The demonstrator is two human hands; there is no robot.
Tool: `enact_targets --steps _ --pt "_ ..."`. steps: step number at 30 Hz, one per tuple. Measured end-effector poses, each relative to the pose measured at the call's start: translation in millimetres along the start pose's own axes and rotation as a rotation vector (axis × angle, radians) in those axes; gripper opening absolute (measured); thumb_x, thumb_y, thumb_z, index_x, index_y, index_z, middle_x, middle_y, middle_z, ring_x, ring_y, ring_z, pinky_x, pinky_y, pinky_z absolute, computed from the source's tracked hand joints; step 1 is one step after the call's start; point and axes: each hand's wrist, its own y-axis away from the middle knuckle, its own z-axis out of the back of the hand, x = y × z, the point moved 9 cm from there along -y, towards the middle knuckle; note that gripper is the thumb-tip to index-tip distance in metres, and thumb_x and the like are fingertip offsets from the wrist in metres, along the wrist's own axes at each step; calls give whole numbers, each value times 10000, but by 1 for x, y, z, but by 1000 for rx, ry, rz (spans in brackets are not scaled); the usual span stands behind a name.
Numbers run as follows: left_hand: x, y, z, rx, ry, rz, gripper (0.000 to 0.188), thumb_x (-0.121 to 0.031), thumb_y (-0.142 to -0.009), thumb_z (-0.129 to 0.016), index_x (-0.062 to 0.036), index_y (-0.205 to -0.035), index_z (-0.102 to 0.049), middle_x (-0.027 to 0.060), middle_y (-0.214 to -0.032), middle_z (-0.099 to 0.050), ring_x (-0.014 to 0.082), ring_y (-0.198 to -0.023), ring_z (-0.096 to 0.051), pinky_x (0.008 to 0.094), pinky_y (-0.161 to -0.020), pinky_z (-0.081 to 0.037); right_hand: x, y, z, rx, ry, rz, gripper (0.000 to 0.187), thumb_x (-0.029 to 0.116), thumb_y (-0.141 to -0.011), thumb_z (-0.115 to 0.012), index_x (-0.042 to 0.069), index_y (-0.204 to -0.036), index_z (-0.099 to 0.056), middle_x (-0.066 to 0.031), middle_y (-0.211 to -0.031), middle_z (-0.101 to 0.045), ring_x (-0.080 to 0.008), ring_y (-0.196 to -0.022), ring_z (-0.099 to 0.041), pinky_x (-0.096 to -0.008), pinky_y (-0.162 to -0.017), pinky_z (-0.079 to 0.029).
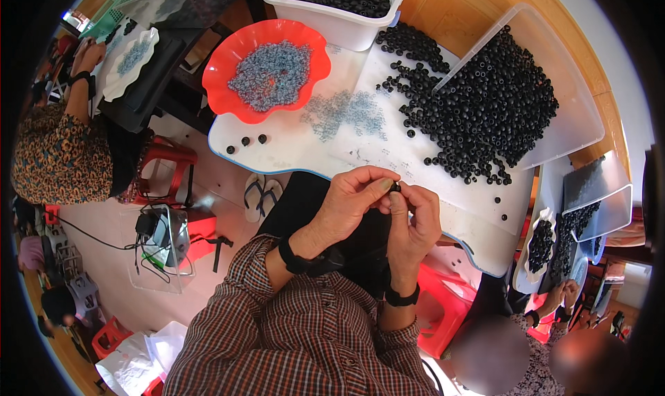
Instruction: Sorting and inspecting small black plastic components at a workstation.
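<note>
Small black piece (395, 187) sits pinched between the fingertips of both hands, over the near edge of the table (284, 147); take that spot as the hub of a clock, with 12 pointing away from the person. The left hand (350, 202) has its grip closed on the piece from about 9, thumb and forefinger coming together there; the right hand (413, 223) grasps it from about 5. Whether anything is fitted to the piece is too small to tell.

As for progress, this looks like work done one piece at a time, with plenty left. Toward 1 to 2 o'clock a large heap of black pieces (478, 119) spreads out from a tipped clear bin (575, 119), and appears to be waiting stock. Toward 10 to 11 a red bowl (216, 70) with a wavy rim holds many small clear rings (270, 74), and scattered rings (350, 112) lie on the table near 11. Three separate pieces (246, 141) between 9 and 10 may be finished ones, though nothing confirms it. A white tub (322, 28) between 11 and 12 holds many more; done or untouched, I cannot say. Two loose pieces (497, 200) between 3 and 4 are likely strays.
</note>
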Motion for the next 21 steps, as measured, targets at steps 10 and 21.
enact_targets --steps 10,21 --pt "7 0 1 4 240 101 228 -101 -974 -556 39 -1141 -621 63 -886 -639 118 -732 -590 246 -692 -511 -25 10 -2 -47 -286 -166 122 -53 -904 -598 -34 -1024 -604 -83 -1009 -580 -114 -830 -595 -233 -731 -504" --pt "8 1 2 -7 252 106 233 -113 -975 -557 32 -1144 -625 55 -870 -634 114 -740 -589 246 -699 -509 -13 8 -4 -49 -210 -98 103 -56 -910 -585 -40 -1012 -582 -88 -1021 -561 -118 -819 -614 -234 -721 -522"
